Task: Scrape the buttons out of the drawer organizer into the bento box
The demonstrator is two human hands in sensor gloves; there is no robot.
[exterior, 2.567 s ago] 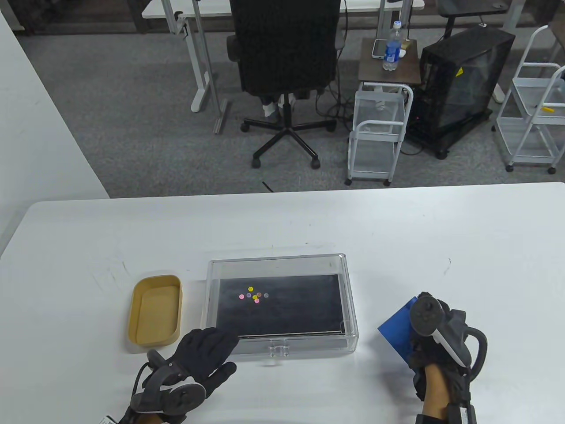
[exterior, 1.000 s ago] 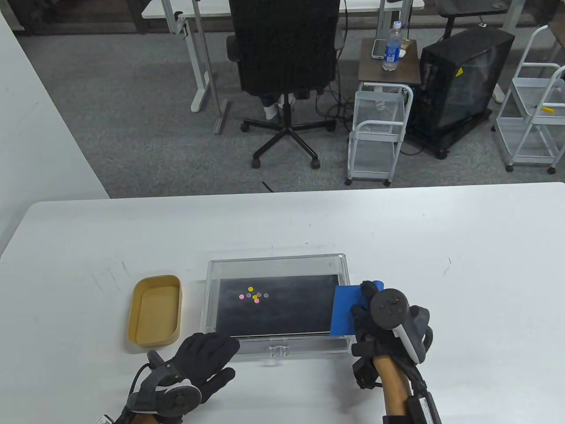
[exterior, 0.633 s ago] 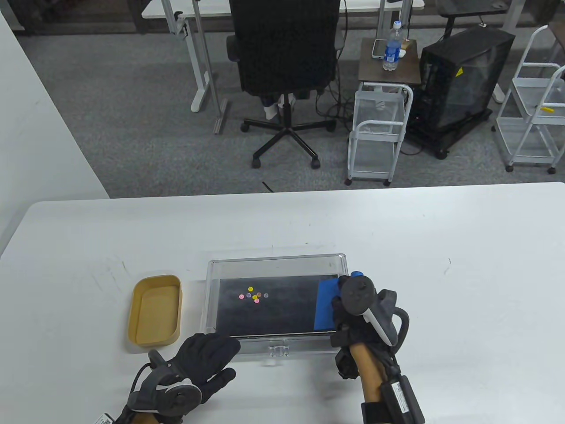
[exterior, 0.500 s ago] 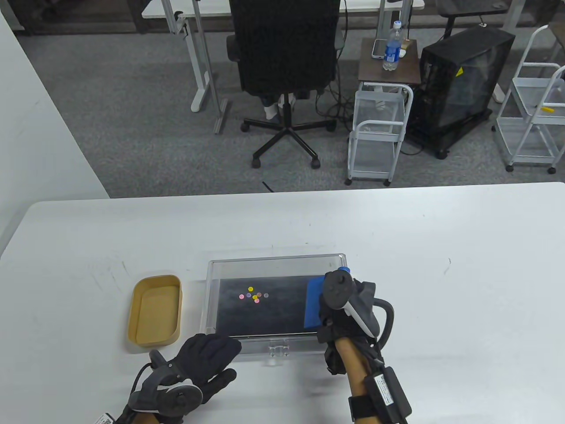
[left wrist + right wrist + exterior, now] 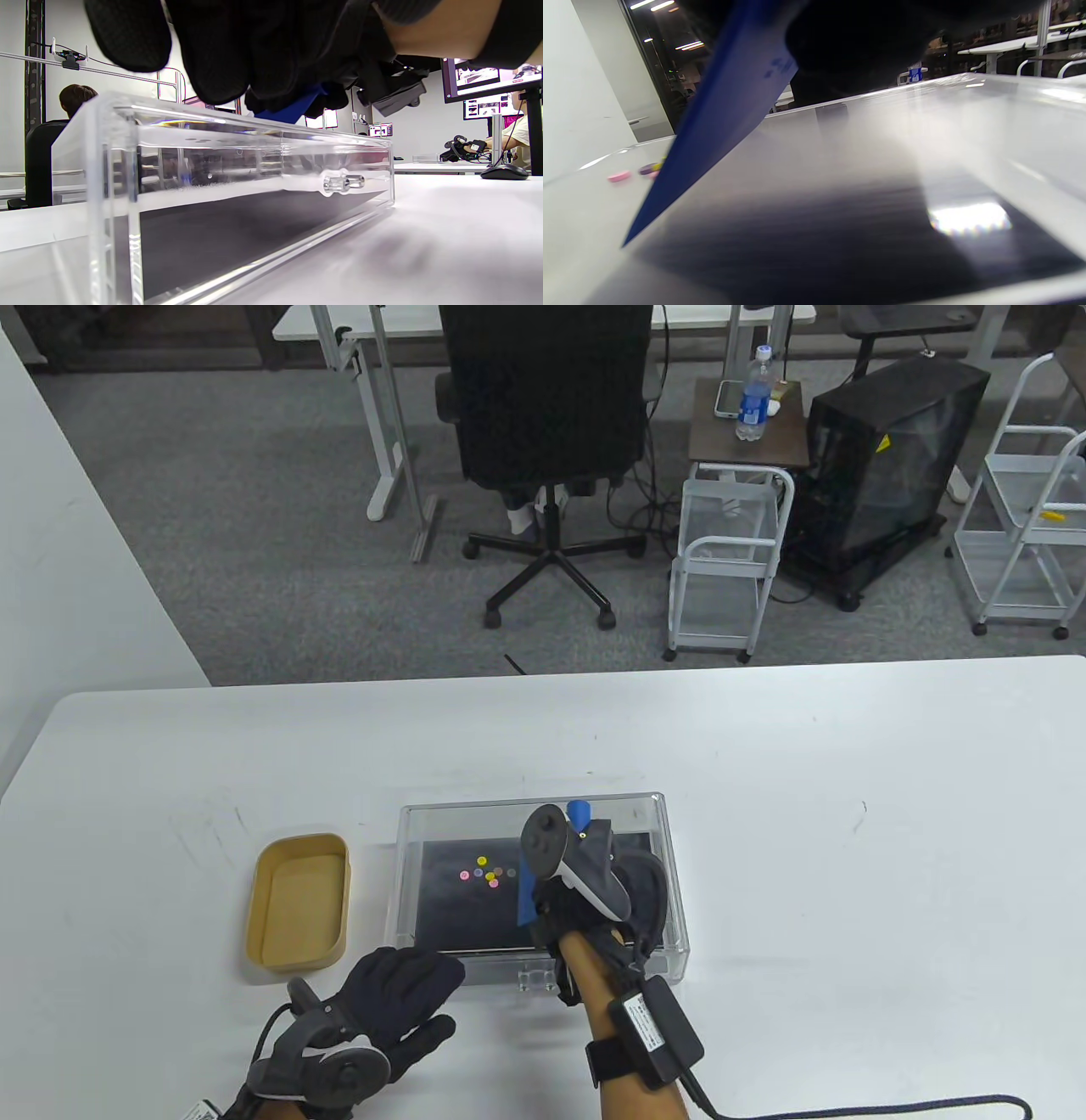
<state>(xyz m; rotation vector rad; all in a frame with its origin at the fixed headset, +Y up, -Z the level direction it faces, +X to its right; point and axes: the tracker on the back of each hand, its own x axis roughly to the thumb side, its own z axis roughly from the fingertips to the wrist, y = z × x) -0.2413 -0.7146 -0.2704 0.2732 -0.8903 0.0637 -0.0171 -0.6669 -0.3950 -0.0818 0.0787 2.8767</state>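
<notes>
A clear acrylic drawer organizer (image 5: 670,891) with a black liner lies mid-table. Several small coloured buttons (image 5: 488,874) sit on its liner, left of centre. A tan bento box (image 5: 297,899) stands empty just left of it. My right hand (image 5: 585,899) is inside the organizer and grips a blue scraper card (image 5: 528,899), its edge close to the right of the buttons. In the right wrist view the scraper (image 5: 721,127) slants down to the liner, buttons (image 5: 619,176) beyond it. My left hand (image 5: 399,993) rests with fingers spread against the organizer's front left corner (image 5: 114,140).
The white table (image 5: 848,814) stretches wide to the right and behind the organizer. The organizer's small clear knob (image 5: 536,980) faces me. A cable (image 5: 891,1107) trails from my right forearm along the front edge. An office chair and carts stand on the floor beyond.
My right hand has carried the blue scraper from the table right of the organizer into it and slid left across the liner to just beside the buttons. The left hand has stayed put.
</notes>
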